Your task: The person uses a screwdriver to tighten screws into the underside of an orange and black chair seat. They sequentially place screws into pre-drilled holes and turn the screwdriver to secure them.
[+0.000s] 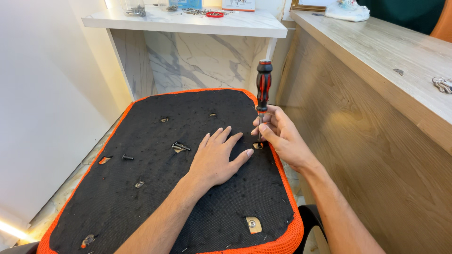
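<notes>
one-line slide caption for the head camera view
Right hand holds a screwdriver upright over a seat underside while the left hand presses flat beside it.

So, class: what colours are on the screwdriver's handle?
The screwdriver handle is black with red panels, seen clearly in the head view, held upright by the right hand.

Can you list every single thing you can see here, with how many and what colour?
Upturned fabric seat base with orange mesh edge: one, black, centre.
Screwdriver with red-and-black handle: one, upright at seat's right edge.
Loose dark bolts: two, seat middle; another: one, further left.
White marble-look shelf: one, top.
Red ring: one, on that shelf.
Light wooden counter: one, right.
Metal keys: one bunch, on the counter.
Left hand: flat on seat.
Right hand: grip on screwdriver shaft.
</notes>
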